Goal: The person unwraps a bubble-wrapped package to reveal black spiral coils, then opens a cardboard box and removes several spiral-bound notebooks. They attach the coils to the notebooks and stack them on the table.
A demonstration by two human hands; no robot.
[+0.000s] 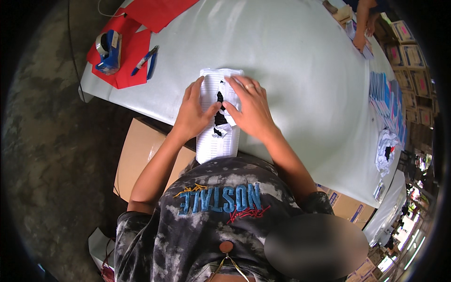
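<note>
Between my hands, at the table's near edge, lies a long white package (217,149) wrapped in lined paper. A ragged tear runs down its middle, and something black shows through it. My left hand (193,110) grips the left side, fingers along the edge and thumb at the tear. Across from it, my right hand (251,105), with a ring on one finger, holds the right side of the wrapping, its fingers bent over the top and its thumb beside the tear. Loose paper flaps stick up around the opening. What the black content is cannot be made out.
At the far left, a blue tape dispenser (112,54) and pens (143,63) lie on red sheets (127,77). Blue-and-white booklets (385,101) and a torn white wrapper (386,152) sit at the right. Another person's hand (360,42) is at the far right. A cardboard box (136,150) stands below left.
</note>
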